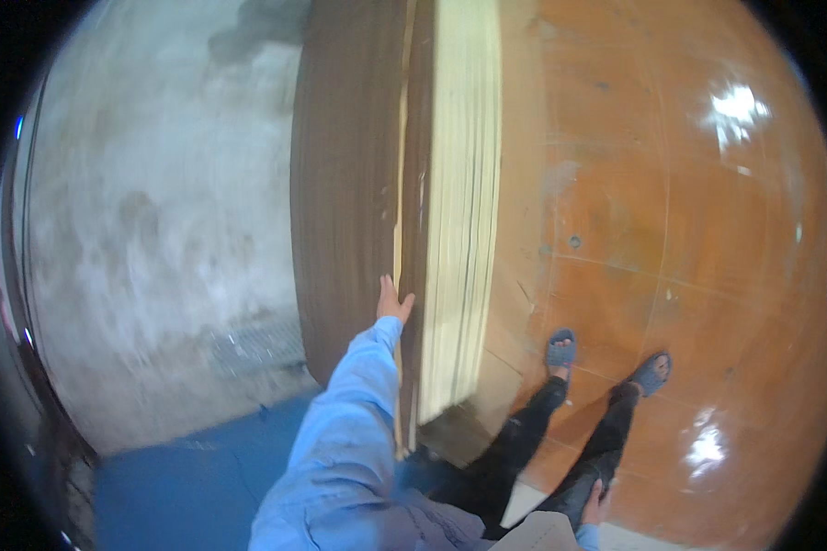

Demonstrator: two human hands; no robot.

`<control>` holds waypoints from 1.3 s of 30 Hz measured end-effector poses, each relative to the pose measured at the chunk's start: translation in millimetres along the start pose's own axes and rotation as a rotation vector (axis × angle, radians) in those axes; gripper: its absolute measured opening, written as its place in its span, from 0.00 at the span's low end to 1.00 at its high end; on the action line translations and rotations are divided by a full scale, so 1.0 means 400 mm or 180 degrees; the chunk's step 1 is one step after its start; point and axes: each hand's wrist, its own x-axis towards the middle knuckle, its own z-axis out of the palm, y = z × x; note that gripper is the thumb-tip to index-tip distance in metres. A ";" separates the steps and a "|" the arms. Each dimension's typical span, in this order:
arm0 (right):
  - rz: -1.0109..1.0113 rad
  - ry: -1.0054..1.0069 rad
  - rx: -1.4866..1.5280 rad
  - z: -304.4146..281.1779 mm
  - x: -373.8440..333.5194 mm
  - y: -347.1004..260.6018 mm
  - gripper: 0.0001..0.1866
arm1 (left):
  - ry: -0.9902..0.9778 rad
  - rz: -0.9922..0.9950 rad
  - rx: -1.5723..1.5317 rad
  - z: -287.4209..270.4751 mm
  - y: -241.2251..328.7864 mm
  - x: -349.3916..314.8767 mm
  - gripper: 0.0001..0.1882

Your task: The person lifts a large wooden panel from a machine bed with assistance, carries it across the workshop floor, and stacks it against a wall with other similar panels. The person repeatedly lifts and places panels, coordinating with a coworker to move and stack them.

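My left hand [395,301] reaches forward in a light blue sleeve, fingers and thumb apart. It rests on or just over the brown boards [349,174], near a narrow pale strip [400,156] running along them; whether it presses on them I cannot tell. Right of the brown faces shows a thick band of pale, striped board edges [459,202], like several panels stacked together. My right hand [595,505] hangs low beside my thigh, fingers loosely stretched, with nothing visible in it.
A stained grey-white wall [156,202] stands at the left, above a blue surface [202,487]. Shiny orange-brown floor tiles [689,266] spread to the right. My feet in blue-grey slippers [653,372] stand on them. A clear plastic-looking sheet [257,347] is beside the boards.
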 end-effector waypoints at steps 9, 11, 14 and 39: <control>0.0850 -0.0536 -0.0811 -0.162 0.258 -0.037 0.22 | -0.1040 -0.1797 -0.1789 0.113 -0.226 -1.062 0.14; 0.0889 -0.0833 -0.1090 -0.214 0.254 -0.089 0.21 | -0.1249 -0.1787 -0.1123 0.152 -0.281 -1.265 0.15; 0.0800 -0.0619 -0.1180 -0.267 0.240 -0.242 0.22 | -0.1143 -0.2365 -0.0993 0.213 -0.386 -1.420 0.17; -0.0041 -0.0972 -0.2345 1.700 -0.439 0.066 0.54 | 0.0512 -0.3999 -0.1956 0.051 -1.797 -0.730 0.27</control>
